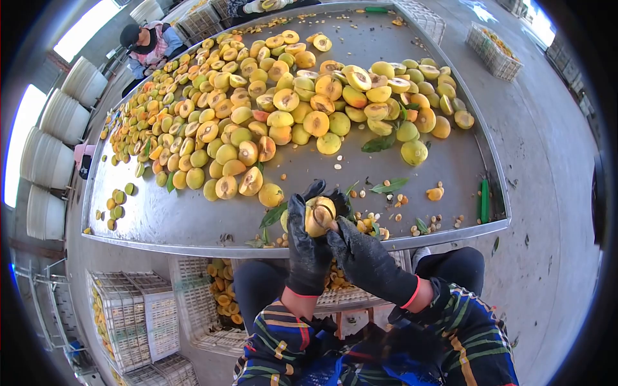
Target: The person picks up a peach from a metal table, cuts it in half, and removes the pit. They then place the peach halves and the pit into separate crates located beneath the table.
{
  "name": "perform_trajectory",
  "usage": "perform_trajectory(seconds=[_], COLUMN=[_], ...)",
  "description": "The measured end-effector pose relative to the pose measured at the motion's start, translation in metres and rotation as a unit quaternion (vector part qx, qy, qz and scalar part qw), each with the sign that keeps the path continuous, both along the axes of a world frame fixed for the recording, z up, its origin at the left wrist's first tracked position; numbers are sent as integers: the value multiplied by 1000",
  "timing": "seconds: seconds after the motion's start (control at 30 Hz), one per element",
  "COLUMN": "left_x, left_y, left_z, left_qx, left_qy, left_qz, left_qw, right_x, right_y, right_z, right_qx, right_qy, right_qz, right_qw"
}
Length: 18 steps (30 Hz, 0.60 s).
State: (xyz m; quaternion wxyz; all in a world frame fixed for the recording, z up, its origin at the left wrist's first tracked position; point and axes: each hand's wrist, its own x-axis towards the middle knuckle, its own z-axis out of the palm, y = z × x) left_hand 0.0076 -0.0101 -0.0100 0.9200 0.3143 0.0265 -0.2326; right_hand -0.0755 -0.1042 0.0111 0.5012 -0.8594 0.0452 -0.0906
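Both hands wear black gloves and meet over the front edge of the metal table [193, 238]. My left hand [308, 248] is wrapped around a yellow peach half [320, 217], whose brownish cut face shows. Against that fruit, my right hand [360, 248] has its fingers closed; something small and brownish shows at its fingertips, too hidden to name. A large heap of yellow-green halved peaches [286, 100] covers the table beyond the hands. Leaves [389, 186] and loose pits [438, 222] lie to the right of them.
A green-handled tool [484, 201] lies at the table's right edge. Crates of fruit stand below at the left [132, 315], under the table [199, 302] and at the upper right [492, 51]. A co-worker [151, 48] sits at the far left. White tubs [55, 148] line the left side.
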Motion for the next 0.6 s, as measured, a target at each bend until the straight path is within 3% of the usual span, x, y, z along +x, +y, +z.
perform_trajectory(seconds=[0.07,0.2,0.23,0.27,0.3,0.37,0.47,0.6], left_x=[-5,-5,-8,-10,-8,-1,0,0], left_y=[0,0,-1,-1,3,15,16,15], left_z=[8,11,13,14,13,10,13,1], left_qx=[77,78,172,260,261,109,77,214], left_qy=[-55,-36,-201,-358,-358,-132,-61,-156], left_qz=[33,50,84,116,117,-7,-21,4], left_qw=[995,995,961,889,889,985,995,964], right_x=[0,-1,0,0,1,1,-2,-5], right_y=[4,10,9,6,4,2,0,-3], right_z=[-1,-2,-2,-2,-1,4,4,1], right_qx=[-14,11,11,33,55,55,50,67], right_qy=[13,-20,-20,10,39,40,43,49], right_qz=[1,9,10,33,55,59,64,71], right_qw=[1000,1000,1000,999,996,996,996,994])
